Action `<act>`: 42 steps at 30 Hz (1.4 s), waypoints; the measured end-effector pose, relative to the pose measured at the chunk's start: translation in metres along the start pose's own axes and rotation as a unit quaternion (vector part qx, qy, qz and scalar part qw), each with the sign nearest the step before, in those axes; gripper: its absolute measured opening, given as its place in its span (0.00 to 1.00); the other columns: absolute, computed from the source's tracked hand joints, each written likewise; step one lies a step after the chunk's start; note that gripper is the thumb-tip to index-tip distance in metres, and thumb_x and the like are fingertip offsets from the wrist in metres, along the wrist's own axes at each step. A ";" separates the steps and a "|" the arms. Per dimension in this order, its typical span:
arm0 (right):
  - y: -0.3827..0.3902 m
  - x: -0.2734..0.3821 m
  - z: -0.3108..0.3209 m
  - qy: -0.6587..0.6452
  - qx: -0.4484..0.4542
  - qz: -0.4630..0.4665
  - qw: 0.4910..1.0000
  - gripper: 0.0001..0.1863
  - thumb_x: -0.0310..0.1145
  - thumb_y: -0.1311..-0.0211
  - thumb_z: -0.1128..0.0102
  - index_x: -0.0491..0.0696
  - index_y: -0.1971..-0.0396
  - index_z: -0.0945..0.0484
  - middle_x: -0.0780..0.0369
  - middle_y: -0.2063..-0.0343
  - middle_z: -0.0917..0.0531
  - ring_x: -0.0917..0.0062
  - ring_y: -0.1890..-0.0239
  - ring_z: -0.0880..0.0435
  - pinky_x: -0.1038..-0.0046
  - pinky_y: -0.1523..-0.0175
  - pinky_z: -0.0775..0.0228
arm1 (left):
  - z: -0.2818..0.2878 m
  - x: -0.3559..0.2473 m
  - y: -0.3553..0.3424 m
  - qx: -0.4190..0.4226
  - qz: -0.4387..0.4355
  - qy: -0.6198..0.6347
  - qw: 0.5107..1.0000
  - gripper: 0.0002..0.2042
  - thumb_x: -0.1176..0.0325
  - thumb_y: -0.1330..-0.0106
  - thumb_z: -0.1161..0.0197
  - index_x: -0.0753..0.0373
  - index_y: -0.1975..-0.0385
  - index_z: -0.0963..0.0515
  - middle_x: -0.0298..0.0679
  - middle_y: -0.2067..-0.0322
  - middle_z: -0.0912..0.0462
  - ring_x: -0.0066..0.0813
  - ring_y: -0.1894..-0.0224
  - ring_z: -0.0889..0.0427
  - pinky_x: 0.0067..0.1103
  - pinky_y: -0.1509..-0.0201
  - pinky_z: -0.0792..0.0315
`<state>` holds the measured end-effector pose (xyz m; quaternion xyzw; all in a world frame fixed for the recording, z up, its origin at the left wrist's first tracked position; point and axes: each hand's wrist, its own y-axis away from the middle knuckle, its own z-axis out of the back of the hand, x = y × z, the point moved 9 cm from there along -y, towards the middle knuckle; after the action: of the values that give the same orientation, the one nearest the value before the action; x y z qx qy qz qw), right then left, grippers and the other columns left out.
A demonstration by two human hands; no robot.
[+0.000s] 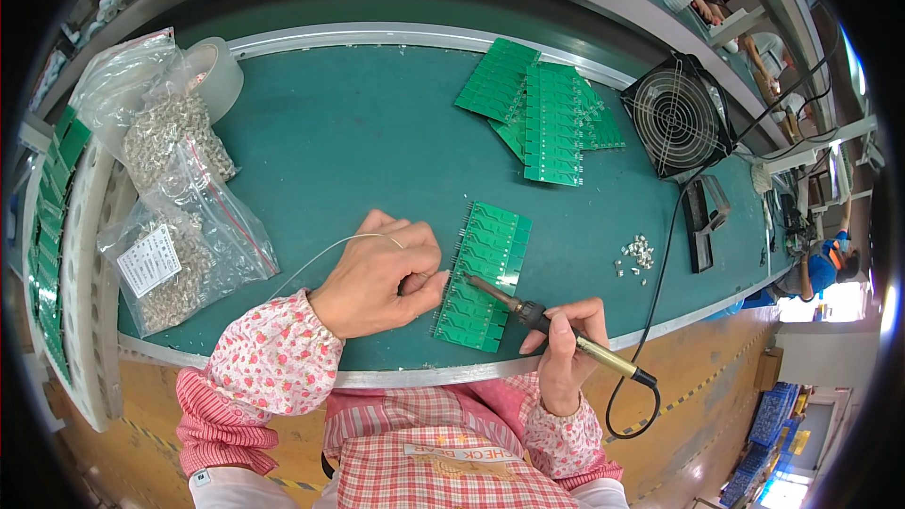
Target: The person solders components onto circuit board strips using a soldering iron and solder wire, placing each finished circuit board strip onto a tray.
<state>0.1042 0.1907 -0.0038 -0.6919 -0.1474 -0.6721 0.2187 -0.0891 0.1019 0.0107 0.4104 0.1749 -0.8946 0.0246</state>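
Note:
My left hand point(382, 273) is closed around a thin solder wire point(322, 254), which loops over its knuckles, with its fingertips beside the pin row of a green circuit board point(495, 254). My right hand point(566, 349) grips a soldering iron point(603, 353) with a black collar and gold handle; its tip points onto that board near my left fingers. A black cord runs from the handle. To the right of the board lies a small pile of white components point(637, 254).
Bags of small parts point(174, 264) and a tape roll point(215, 75) lie left, beside a rack of boards point(52, 226). Stacked boards point(551, 132), a black fan point(675, 113) and a black stand point(702, 221) are behind and right. Other people point(830, 269) work at the far right and across the bench.

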 end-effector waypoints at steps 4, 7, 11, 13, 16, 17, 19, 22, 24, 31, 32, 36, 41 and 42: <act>-0.001 0.002 -0.004 0.015 0.016 0.000 1.000 0.10 0.32 0.37 0.46 0.40 0.69 0.33 0.58 0.77 0.22 0.81 0.83 0.23 0.80 0.78 0.28 | -0.001 -0.004 -0.001 -0.010 -0.026 -0.001 1.000 0.13 0.71 0.46 0.37 0.58 0.86 0.36 0.31 0.81 0.35 0.29 0.77 0.34 0.26 0.63 0.44; -0.002 0.002 -0.005 0.011 0.017 -0.001 1.000 0.11 0.32 0.37 0.46 0.40 0.69 0.33 0.58 0.78 0.22 0.81 0.83 0.22 0.80 0.78 0.28 | -0.004 -0.002 0.000 0.004 -0.012 -0.008 1.000 0.14 0.71 0.46 0.37 0.58 0.86 0.36 0.31 0.82 0.35 0.29 0.76 0.34 0.26 0.63 0.45; -0.003 0.002 -0.005 0.015 0.016 0.002 1.000 0.10 0.31 0.37 0.46 0.40 0.70 0.33 0.58 0.78 0.22 0.82 0.83 0.22 0.80 0.78 0.28 | -0.002 -0.003 0.000 0.004 -0.017 -0.023 1.000 0.13 0.73 0.48 0.36 0.60 0.87 0.34 0.31 0.80 0.30 0.28 0.76 0.32 0.24 0.63 0.43; -0.003 0.002 -0.005 0.016 0.017 0.002 1.000 0.10 0.31 0.37 0.46 0.40 0.70 0.33 0.58 0.78 0.22 0.82 0.84 0.22 0.80 0.78 0.28 | -0.002 -0.003 -0.001 0.004 -0.019 -0.027 0.999 0.13 0.73 0.48 0.36 0.60 0.87 0.34 0.31 0.79 0.30 0.28 0.76 0.32 0.24 0.63 0.44; -0.002 0.003 -0.006 0.021 0.021 0.005 1.000 0.09 0.30 0.37 0.47 0.40 0.70 0.33 0.58 0.78 0.22 0.82 0.83 0.22 0.80 0.78 0.28 | -0.003 -0.004 0.000 -0.003 -0.018 -0.028 0.999 0.13 0.72 0.48 0.36 0.59 0.87 0.34 0.30 0.79 0.31 0.28 0.77 0.33 0.24 0.63 0.44; -0.002 0.004 -0.006 0.019 0.022 0.005 1.000 0.09 0.30 0.37 0.47 0.40 0.70 0.33 0.58 0.78 0.22 0.82 0.83 0.22 0.81 0.78 0.28 | -0.002 -0.005 0.000 -0.006 -0.025 -0.028 0.999 0.13 0.72 0.48 0.36 0.59 0.87 0.34 0.30 0.79 0.31 0.28 0.77 0.33 0.24 0.63 0.44; -0.002 0.005 -0.006 0.017 0.024 0.010 1.000 0.09 0.30 0.37 0.47 0.40 0.70 0.33 0.58 0.78 0.22 0.82 0.83 0.22 0.81 0.78 0.28 | -0.003 -0.004 0.000 -0.003 -0.023 -0.026 0.999 0.12 0.72 0.47 0.36 0.59 0.86 0.33 0.31 0.80 0.31 0.29 0.77 0.33 0.24 0.63 0.44; -0.002 0.007 -0.006 0.031 0.023 0.014 0.999 0.08 0.29 0.37 0.47 0.40 0.70 0.33 0.58 0.78 0.22 0.82 0.83 0.22 0.81 0.77 0.28 | -0.002 -0.005 0.000 -0.008 -0.029 -0.030 0.999 0.12 0.71 0.46 0.36 0.59 0.85 0.33 0.31 0.80 0.32 0.29 0.77 0.33 0.24 0.63 0.44; -0.001 0.003 -0.005 0.019 0.008 -0.009 1.000 0.08 0.28 0.37 0.47 0.40 0.70 0.33 0.59 0.79 0.22 0.82 0.82 0.22 0.81 0.76 0.28 | 0.000 -0.008 0.000 -0.011 -0.039 -0.033 0.999 0.12 0.71 0.46 0.36 0.59 0.85 0.33 0.31 0.80 0.32 0.29 0.77 0.33 0.25 0.63 0.44; 0.004 0.003 -0.007 0.026 0.012 -0.004 1.000 0.07 0.28 0.37 0.47 0.40 0.70 0.33 0.59 0.79 0.22 0.83 0.82 0.23 0.82 0.76 0.28 | 0.002 -0.003 0.000 0.003 -0.002 -0.018 1.000 0.09 0.70 0.43 0.37 0.61 0.82 0.29 0.33 0.78 0.28 0.29 0.75 0.30 0.25 0.62 0.42; 0.005 0.004 -0.008 0.019 0.022 0.002 1.000 0.07 0.28 0.37 0.47 0.40 0.70 0.33 0.59 0.79 0.22 0.83 0.82 0.23 0.82 0.76 0.28 | 0.003 -0.001 0.001 -0.001 0.006 -0.014 1.000 0.08 0.71 0.43 0.38 0.61 0.81 0.29 0.33 0.77 0.27 0.30 0.74 0.29 0.25 0.62 0.42; 0.008 0.004 0.004 -0.032 -0.030 0.034 0.998 0.08 0.30 0.37 0.47 0.41 0.68 0.33 0.61 0.78 0.24 0.83 0.83 0.25 0.82 0.77 0.32 | 0.010 0.004 0.007 -0.014 0.002 0.005 1.000 0.08 0.72 0.43 0.39 0.62 0.81 0.29 0.35 0.75 0.26 0.31 0.74 0.29 0.26 0.61 0.41; 0.009 0.004 0.003 -0.048 -0.006 0.044 0.998 0.08 0.30 0.37 0.46 0.43 0.68 0.34 0.62 0.78 0.24 0.84 0.84 0.27 0.83 0.78 0.34 | 0.007 0.004 0.014 0.006 0.022 0.021 1.000 0.07 0.73 0.45 0.40 0.63 0.82 0.30 0.33 0.74 0.24 0.29 0.72 0.28 0.26 0.57 0.40; 0.010 0.003 0.002 -0.059 -0.004 0.036 0.998 0.08 0.30 0.38 0.45 0.43 0.68 0.34 0.61 0.77 0.23 0.84 0.84 0.27 0.82 0.78 0.33 | 0.007 -0.001 0.013 0.002 0.001 0.021 1.000 0.07 0.74 0.46 0.40 0.63 0.83 0.30 0.32 0.74 0.24 0.29 0.72 0.28 0.25 0.57 0.40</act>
<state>0.1111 0.1832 -0.0018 -0.7360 -0.1323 -0.6225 0.2310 -0.0911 0.0876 0.0116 0.4295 0.1733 -0.8860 0.0208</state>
